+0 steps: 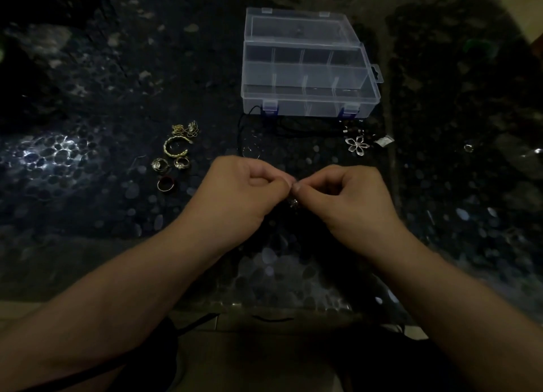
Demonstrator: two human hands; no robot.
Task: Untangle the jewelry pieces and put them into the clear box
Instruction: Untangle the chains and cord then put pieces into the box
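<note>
Both hands (293, 191) pinch small jewelry piece (294, 203), mostly hidden.

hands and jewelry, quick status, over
Left hand and right hand both pinching one small silver jewelry piece between them. Clear plastic compartment box open, looks empty. Gold rings and silver flower pendant loose on table.

Dark tabletop (88, 156): clear box (308, 97), rings (170, 168).

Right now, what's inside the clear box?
The clear box sits open, its compartments looking empty through the see-through walls. The divider walls blur some corners, so a tiny piece there cannot be ruled out.
</note>
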